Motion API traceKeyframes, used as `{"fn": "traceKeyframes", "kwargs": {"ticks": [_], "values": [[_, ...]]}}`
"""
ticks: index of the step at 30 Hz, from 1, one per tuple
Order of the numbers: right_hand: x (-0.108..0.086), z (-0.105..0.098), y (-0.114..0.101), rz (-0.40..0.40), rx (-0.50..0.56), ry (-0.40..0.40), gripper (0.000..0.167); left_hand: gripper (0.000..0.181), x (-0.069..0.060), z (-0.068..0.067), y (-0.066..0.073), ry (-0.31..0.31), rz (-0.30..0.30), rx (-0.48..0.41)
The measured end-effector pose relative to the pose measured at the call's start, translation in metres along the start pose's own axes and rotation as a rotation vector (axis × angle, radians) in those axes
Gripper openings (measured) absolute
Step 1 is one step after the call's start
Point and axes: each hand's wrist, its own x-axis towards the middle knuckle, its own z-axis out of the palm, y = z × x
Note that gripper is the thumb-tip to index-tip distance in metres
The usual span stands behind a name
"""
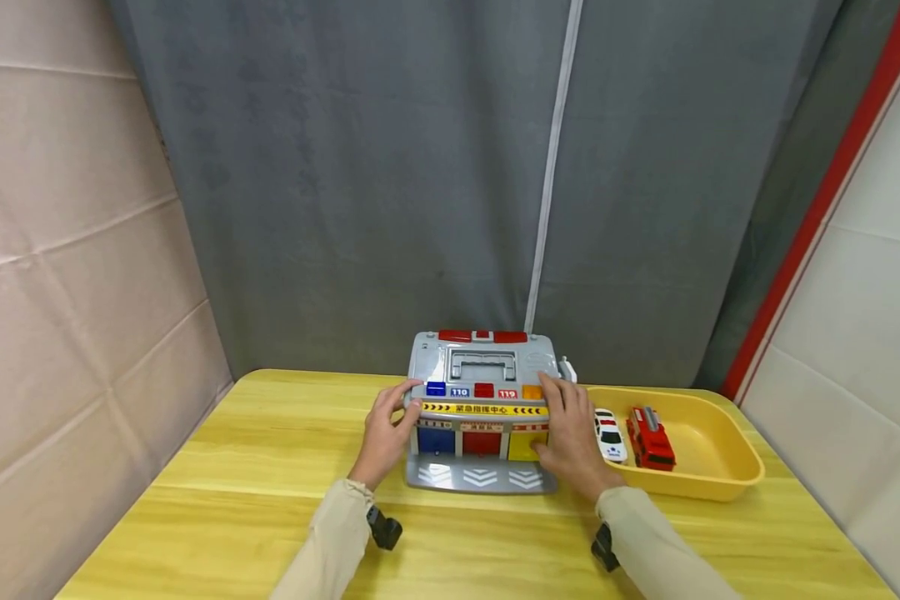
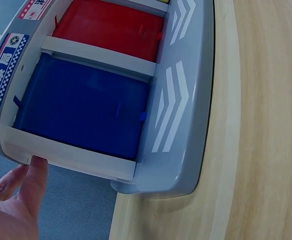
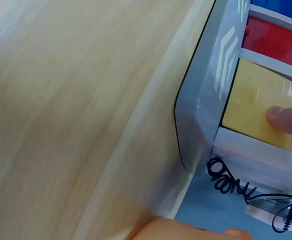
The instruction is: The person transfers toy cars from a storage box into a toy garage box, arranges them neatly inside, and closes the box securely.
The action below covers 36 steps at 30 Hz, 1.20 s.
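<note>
At the far left the left hand (image 1: 383,429) has its thumb and forefinger a little apart at the upper front corner of a grey toy garage (image 1: 483,410); whether they pinch or merely rest there I cannot tell, since its own wrist view cuts the hand off at the edge. The garage stands upright on the wooden table (image 1: 285,467) between the two hands, its blue door (image 1: 437,442) and red door (image 1: 482,444) in plain sight. At its right end the right hand (image 1: 573,433) holds the front edge, fingers over the roof by an orange light (image 1: 532,391) and thumb against the yellow door (image 1: 521,447), which it partly covers. The right wrist view shows little beyond that thumb, with a black coiled cord (image 3: 228,180) below. Farther right, a yellow tray (image 1: 693,442) bears a white toy car (image 1: 610,435), its left side partly hidden, and a red fire truck (image 1: 649,439)
</note>
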Motion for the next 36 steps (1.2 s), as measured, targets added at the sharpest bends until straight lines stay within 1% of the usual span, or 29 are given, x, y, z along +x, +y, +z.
{"fn": "traceKeyframes", "kwargs": {"ticks": [6,11,18,25,30,36], "values": [[-0.001,0.004,0.000,-0.007,-0.023,0.023,0.110,0.034,0.000,0.000,-0.002,0.002,-0.007,0.001],[-0.001,0.004,0.001,-0.010,-0.049,-0.001,0.108,0.034,-0.001,-0.001,-0.004,0.002,-0.009,0.001],[-0.001,-0.001,0.001,0.020,-0.065,-0.047,0.113,0.034,-0.001,0.000,-0.004,0.002,-0.006,0.007],[0.002,-0.004,0.002,0.004,-0.073,-0.055,0.115,0.034,0.001,0.000,-0.002,0.005,0.002,-0.006],[0.004,-0.007,0.003,0.010,-0.082,-0.093,0.117,0.035,0.002,0.001,-0.004,0.009,0.015,-0.004],[0.009,-0.016,0.001,0.040,-0.048,-0.188,0.115,0.035,0.002,0.000,-0.002,0.010,0.009,-0.005]]}}
